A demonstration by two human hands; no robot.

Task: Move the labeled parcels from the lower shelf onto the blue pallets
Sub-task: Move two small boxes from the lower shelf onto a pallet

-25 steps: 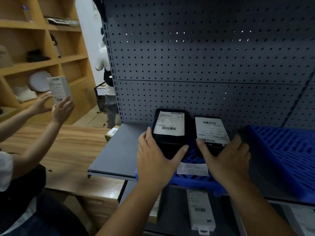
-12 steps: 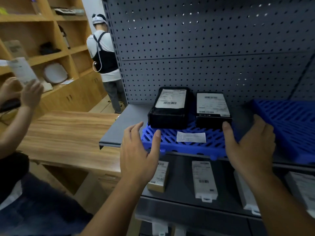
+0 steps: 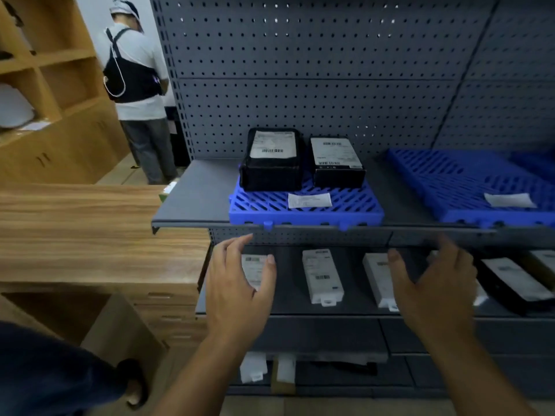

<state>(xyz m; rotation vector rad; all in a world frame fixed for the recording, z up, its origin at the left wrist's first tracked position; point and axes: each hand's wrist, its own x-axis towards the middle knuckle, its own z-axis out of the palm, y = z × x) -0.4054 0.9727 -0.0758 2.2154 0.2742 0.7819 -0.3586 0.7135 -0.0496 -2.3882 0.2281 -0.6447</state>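
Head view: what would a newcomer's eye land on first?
The bright blue pallet on the upper shelf, with two black labeled parcels side by side at its back. Below, the left hand and right hand hover open, empty, before white parcels on the lower shelf.

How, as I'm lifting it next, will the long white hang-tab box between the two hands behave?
The white box looks flat and straight-edged, so probably stiff, not floppy. It is thin, so likely light. Lying flat on the lower shelf, it should slide rather than roll or tip.
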